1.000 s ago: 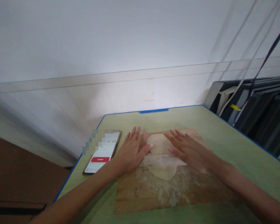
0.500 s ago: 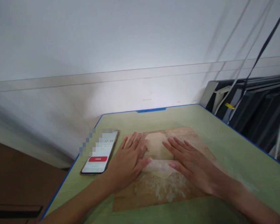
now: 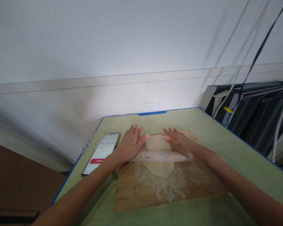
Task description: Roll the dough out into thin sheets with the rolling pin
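Note:
A flattened sheet of pale dough point(image 3: 159, 170) lies on a thin wooden board point(image 3: 129, 196) dusted with flour. Across its middle rests a whitish rolling pin point(image 3: 157, 156), lying sideways. My left hand point(image 3: 130, 143) is stretched out flat over the pin's left end, fingers pointing away from me. Over the right end lies my right hand point(image 3: 181, 142), palm down with its fingers extended. Both thumbs point inward near the dough's far edge. The palms and wrists hide the two ends of the pin.
Left of the board a phone point(image 3: 106, 147) showing a running timer lies on the green, blue-edged table point(image 3: 245, 157). A white wall point(image 3: 132, 91) stands behind. Dark flat panels point(image 3: 254, 103) and hanging cables point(image 3: 261, 50) are at the right.
Both hands have moved forward, away from me, and the rolling pin has rolled with them towards the far part of the dough. More of the dough's near end now shows.

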Action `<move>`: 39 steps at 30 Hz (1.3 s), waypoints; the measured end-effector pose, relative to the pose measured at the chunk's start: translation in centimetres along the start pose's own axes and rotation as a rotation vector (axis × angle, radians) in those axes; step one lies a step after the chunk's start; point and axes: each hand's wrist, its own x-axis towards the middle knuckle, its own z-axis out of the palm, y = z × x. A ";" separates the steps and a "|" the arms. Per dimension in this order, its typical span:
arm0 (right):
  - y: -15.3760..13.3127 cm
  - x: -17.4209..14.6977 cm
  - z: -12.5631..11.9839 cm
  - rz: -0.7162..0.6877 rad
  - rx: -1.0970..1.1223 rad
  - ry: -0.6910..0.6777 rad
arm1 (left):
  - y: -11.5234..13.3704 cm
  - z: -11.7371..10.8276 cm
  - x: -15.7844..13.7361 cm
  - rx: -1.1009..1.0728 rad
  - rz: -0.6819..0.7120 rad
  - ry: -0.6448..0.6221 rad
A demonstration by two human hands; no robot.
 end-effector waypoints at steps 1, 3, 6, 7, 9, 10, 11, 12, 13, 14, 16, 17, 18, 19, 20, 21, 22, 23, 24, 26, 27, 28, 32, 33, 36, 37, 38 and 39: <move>-0.2 -0.3 0.0 -0.007 0.003 0.002 | 0.1 -0.1 -0.3 -0.002 0.008 -0.011; -1.1 -1.4 0.0 -0.007 0.020 0.020 | 0.5 -0.4 -1.6 -0.009 0.035 -0.043; -3.3 -3.9 -0.4 0.065 0.050 0.070 | 1.5 -1.0 -4.1 0.004 0.116 -0.072; -3.9 -4.6 -0.5 0.070 0.047 0.071 | 1.7 -1.2 -4.8 0.024 0.151 -0.077; -4.8 -5.4 -0.7 0.086 0.035 0.078 | 2.1 -1.4 -5.6 0.055 0.200 -0.088; -5.0 -5.4 -0.7 0.086 0.031 0.075 | 2.2 -1.4 -5.8 0.059 0.210 -0.091; -4.9 -5.3 -0.7 0.087 0.031 0.070 | 2.2 -1.4 -5.6 0.051 0.212 -0.090; -4.6 -4.9 -0.7 0.089 0.034 0.067 | 2.1 -1.3 -5.3 0.035 0.205 -0.084; -4.1 -4.5 -0.6 0.088 0.039 0.067 | 1.9 -1.2 -4.8 0.012 0.189 -0.074; -3.4 -3.8 -0.4 0.080 0.044 0.066 | 1.6 -1.0 -4.1 -0.010 0.164 -0.057; -1.8 -2.5 0.0 0.035 0.048 0.069 | 0.8 -0.6 -2.5 -0.042 0.095 -0.016; -1.1 -1.9 0.2 -0.013 0.041 0.061 | 0.5 -0.4 -1.7 -0.040 0.065 0.012; -0.4 -1.4 0.5 -0.031 0.026 0.058 | 0.1 -0.2 -1.0 -0.038 0.047 0.028; 0.1 -1.1 0.7 -0.040 0.021 0.062 | -0.1 -0.1 -0.5 -0.038 0.038 0.034; 0.3 -0.9 0.9 -0.042 0.015 0.069 | -0.3 0.0 -0.2 -0.035 0.039 0.033; 0.4 -0.9 0.9 -0.040 0.013 0.077 | -0.3 0.0 -0.1 -0.035 0.044 0.025; 0.2 -1.1 1.0 -0.046 0.016 0.081 | -0.2 0.0 -0.3 -0.035 0.053 0.012; -0.1 -1.4 0.9 -0.053 0.023 0.085 | 0.0 -0.1 -0.7 -0.036 0.065 -0.003; -0.7 -1.9 0.8 -0.050 0.033 0.089 | 0.2 -0.2 -1.3 -0.035 0.078 -0.019; -2.1 -3.1 0.4 -0.012 0.058 0.101 | 0.9 -0.6 -2.8 -0.020 0.107 -0.044; -2.8 -3.8 0.2 0.027 0.062 0.104 | 1.3 -0.7 -3.6 0.004 0.125 -0.049; -3.5 -4.4 0.0 0.047 0.063 0.099 | 1.6 -0.9 -4.4 0.030 0.144 -0.058; -5.1 -5.6 -0.6 0.082 0.045 0.062 | 2.2 -1.3 -6.1 0.102 0.146 -0.130; -5.0 -5.5 -0.6 0.081 0.049 0.058 | 2.2 -1.3 -6.1 0.102 0.144 -0.140; -3.7 -4.3 -0.4 0.050 0.082 0.067 | 1.7 -1.1 -4.8 0.068 0.141 -0.130; -3.0 -3.7 -0.2 0.039 0.092 0.068 | 1.5 -1.0 -4.2 0.056 0.120 -0.121; -2.4 -3.1 -0.1 0.037 0.097 0.065 | 1.3 -0.8 -3.5 0.048 0.088 -0.112; -1.9 -2.6 0.0 0.037 0.100 0.057 | 1.1 -0.7 -2.9 0.047 0.052 -0.098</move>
